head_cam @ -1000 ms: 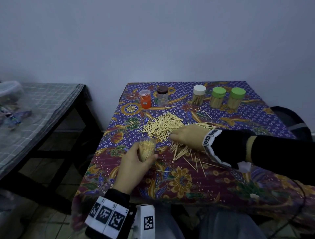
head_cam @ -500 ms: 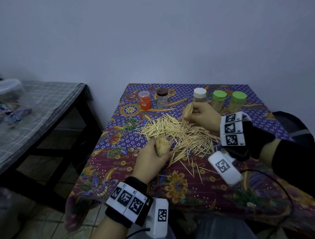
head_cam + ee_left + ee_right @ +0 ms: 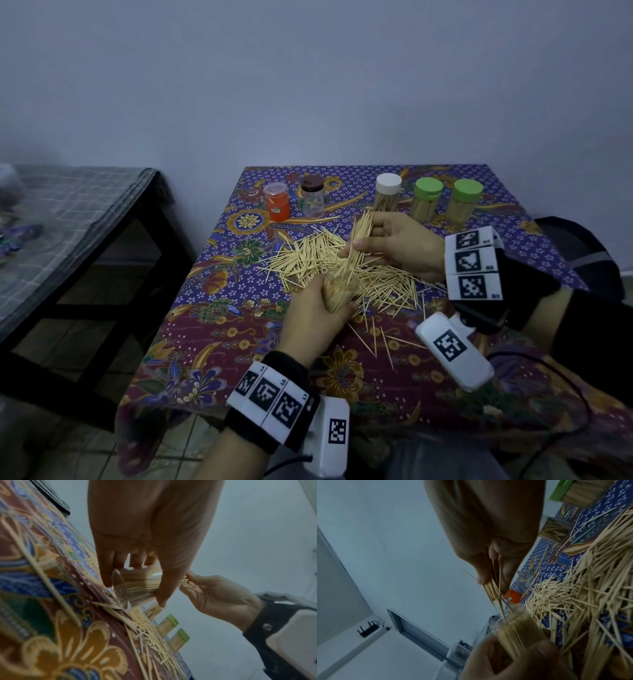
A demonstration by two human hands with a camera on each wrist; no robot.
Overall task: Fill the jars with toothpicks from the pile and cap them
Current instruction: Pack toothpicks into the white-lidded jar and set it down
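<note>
On a batik-covered counter (image 3: 394, 383), a loose pile of toothpicks (image 3: 329, 260) lies beyond the clear jar (image 3: 337, 291) that the left hand (image 3: 313, 322) grips around its wall. The right hand (image 3: 400, 245) pinches a bundle of toothpicks (image 3: 359, 236) mid-length above the jar's mouth. The picks look light, stiff and prone to splaying; the smooth jar is best held at its sides.

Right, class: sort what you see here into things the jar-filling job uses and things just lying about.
In use:
- left hand gripping the open jar
- right hand pinching a toothpick bundle
- toothpick pile

Lying about:
- white-capped jar
- two green-capped jars
- orange jar
- brown-capped jar
</note>
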